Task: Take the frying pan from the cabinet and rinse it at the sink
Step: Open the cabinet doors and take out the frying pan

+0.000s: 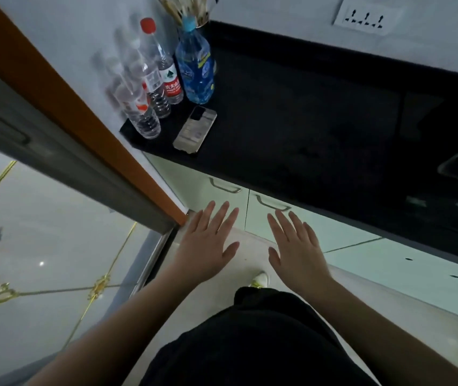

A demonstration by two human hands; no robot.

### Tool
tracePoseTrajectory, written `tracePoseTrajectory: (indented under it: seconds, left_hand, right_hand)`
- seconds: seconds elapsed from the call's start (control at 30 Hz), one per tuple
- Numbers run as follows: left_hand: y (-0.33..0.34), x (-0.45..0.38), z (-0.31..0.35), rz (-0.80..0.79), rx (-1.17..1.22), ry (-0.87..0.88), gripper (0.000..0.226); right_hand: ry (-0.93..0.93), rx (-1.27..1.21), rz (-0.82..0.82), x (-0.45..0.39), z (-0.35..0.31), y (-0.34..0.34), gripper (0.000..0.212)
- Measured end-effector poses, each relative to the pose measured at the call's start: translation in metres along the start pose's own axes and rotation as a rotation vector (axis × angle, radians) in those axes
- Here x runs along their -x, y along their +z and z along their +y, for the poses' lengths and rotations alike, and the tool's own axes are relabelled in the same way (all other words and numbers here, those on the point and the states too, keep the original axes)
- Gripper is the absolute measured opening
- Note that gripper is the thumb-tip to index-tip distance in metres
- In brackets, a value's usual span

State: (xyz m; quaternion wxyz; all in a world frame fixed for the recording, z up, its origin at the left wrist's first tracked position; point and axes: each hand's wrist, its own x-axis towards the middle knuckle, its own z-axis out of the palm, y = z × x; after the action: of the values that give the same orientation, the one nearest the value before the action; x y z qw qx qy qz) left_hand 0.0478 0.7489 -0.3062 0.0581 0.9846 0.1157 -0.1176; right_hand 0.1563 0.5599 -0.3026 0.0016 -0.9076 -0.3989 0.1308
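Note:
My left hand and my right hand are held out flat, palms down, fingers spread, with nothing in them. They hover in front of two pale green cabinet doors under the dark countertop. The left door's metal handle and the right door's handle lie just beyond my fingertips. Both doors are closed. No frying pan and no sink can be seen.
Clear water bottles and a blue bottle stand at the counter's left end, with a phone lying beside them. A black hob is set in the counter at right. An orange door frame borders the left.

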Motion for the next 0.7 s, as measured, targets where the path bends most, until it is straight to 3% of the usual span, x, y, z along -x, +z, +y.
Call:
tracePoseTrajectory:
  seconds: [0.4, 0.7]
  left_hand:
    - [0.016, -0.063, -0.022, -0.088, -0.025, 0.142, 0.066]
    - [0.043, -0.11, -0.081, -0.203, -0.096, 0.344, 0.068]
  right_hand:
    - [-0.046, -0.118, -0.109, -0.061, -0.008, 0.018, 0.069]
    - [0.229, -0.139, -0.235, -0.091, -0.046, 0.038, 0.071]
